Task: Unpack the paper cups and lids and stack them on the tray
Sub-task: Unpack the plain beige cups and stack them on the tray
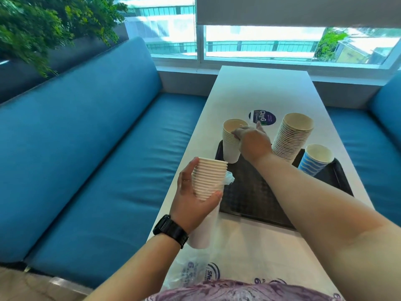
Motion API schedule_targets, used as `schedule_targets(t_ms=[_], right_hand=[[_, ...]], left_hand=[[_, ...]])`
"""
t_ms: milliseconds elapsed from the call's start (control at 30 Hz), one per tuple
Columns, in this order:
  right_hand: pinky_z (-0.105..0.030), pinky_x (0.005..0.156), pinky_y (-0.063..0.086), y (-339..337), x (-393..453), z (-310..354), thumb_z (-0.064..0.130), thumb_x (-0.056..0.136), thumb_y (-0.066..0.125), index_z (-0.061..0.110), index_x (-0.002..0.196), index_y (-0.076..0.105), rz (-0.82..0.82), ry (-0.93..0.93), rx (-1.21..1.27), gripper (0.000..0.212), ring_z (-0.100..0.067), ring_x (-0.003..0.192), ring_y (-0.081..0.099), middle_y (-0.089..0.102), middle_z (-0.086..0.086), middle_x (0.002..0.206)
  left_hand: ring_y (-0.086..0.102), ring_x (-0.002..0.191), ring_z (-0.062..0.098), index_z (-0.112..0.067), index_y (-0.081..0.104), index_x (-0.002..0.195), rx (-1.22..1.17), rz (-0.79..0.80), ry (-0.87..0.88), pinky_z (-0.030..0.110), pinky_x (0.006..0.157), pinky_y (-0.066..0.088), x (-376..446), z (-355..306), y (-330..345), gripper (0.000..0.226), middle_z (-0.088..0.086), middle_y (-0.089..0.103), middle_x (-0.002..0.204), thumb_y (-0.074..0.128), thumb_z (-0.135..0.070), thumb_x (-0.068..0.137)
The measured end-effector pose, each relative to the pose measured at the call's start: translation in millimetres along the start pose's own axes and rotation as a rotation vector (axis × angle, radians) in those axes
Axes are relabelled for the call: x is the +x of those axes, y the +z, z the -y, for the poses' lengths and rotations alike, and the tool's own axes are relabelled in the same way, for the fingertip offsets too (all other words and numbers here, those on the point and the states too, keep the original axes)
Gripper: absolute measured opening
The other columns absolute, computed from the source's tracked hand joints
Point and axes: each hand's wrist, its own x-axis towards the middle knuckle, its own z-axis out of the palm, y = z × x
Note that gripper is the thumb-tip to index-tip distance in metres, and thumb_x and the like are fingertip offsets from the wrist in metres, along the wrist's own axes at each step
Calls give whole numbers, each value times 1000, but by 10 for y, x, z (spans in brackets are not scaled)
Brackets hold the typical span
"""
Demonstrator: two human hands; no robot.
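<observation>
1. Your left hand [191,198] is curled round a nested stack of white paper cups [209,181] at lower centre-left of the frame, thumb across the front and fingers behind. The stack is tilted, with its rims pointing up and to the right.
2. The lower part of that stack sits in a clear plastic sleeve [202,231], which is bunched just beside the rims and runs down past your wrist.
3. Your right hand [252,141] reaches to mid-frame and grips the rims of a short white cup stack [232,142] standing upright on the far left corner of the tray. Its fingers wrap the near side of the rims, with one finger pointing up.
4. The dark tray [258,198] lies on the white table [264,88], centre-right of the frame.
5. On the tray's far side, right of your right hand, a tall stack of cream cups [293,137] leans to the left.
6. Just beside it, further right, stands a shorter stack of blue-and-white striped cups [315,160].
7. A round printed label [262,117] lies on the table beyond the tray.
8. Printed plastic wrapping [188,274] lies on the table at the bottom of the frame.
9. A black watch [170,231] is on your left wrist.
</observation>
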Motion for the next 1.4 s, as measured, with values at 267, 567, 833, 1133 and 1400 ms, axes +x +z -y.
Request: schedule_targets(t_ms=[267,567,833,1133,1400], right_hand=[[-46,121,9,-115,-162,79,3,93,54,14,131,60,-88,-12,167,40,-23,140,38,57,-8,137],[-5,82,43,-676,-809,530,25,93,63,29,105,72,45,141,690,16,6,90,61,70,10,106],[-31,97,49,-773,-1083,650,23,91,67,42,93,71,51,136,891,20,-2,100,64,71,15,102],[-38,91,52,-853,-1080,666,14,91,64,30,93,72,31,75,728,18,-8,90,65,69,14,91],[-30,85,46,-936,-1100,743,12,94,57,21,96,68,65,14,546,14,-13,92,55,58,11,94]], left_hand=[[59,116,20,-62,17,139,-39,-9,-17,46,92,55,4,5,-25,93,1,43,140,74,-53,65],[58,116,19,-66,16,135,-68,-43,19,44,92,55,-20,-119,-66,92,-2,42,140,73,-53,63],[58,113,16,-71,12,130,-37,-38,67,31,90,54,-71,-217,-75,87,0,42,141,68,-61,63],[60,110,15,-61,18,135,-59,-9,118,18,84,53,-80,-207,-82,87,1,45,140,71,-57,66],[63,102,16,-48,21,139,-44,24,87,24,78,56,-120,-205,-113,88,2,47,135,69,-58,66]])
